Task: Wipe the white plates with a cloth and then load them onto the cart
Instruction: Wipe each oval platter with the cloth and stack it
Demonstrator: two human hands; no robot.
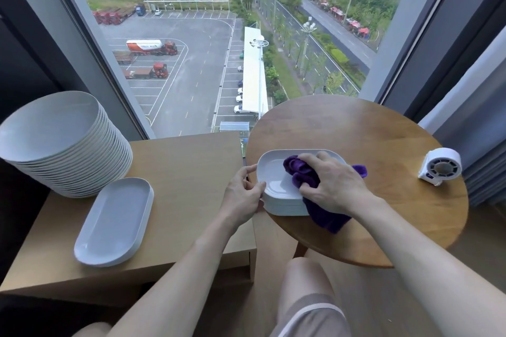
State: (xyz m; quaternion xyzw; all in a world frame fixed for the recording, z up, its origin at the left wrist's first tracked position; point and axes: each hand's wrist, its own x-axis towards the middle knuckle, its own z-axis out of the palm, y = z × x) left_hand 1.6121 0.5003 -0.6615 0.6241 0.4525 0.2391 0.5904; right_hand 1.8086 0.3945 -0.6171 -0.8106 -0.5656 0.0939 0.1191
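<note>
Nearest to the camera, two bare forearms reach forward over the person's knees. The right hand (pixel 335 185) lies on a purple cloth (pixel 301 172); its fingers are curled into the bunched fabric and press it down on the top plate of a small stack of oblong white plates (pixel 273 180). One end of the cloth hangs over the near side of the stack. The left hand (pixel 243 191) holds the left end of this stack in a narrow grip, with the thumb on the rim and the fingers against the side. The stack stands on a round wooden table (pixel 356 128), near its left edge. Further right on the same table there is a small white device (pixel 440 165) with a round grille.

On the left, a low wooden unit (pixel 189 167) carries more oblong plates (pixel 115 220) and, behind them, a tall pile of round white plates (pixel 54 128). No plate contains anything.

Beyond is a window (pixel 191 76) over a car park. The lettering on a tanker truck (pixel 150 46) is too small to read.
</note>
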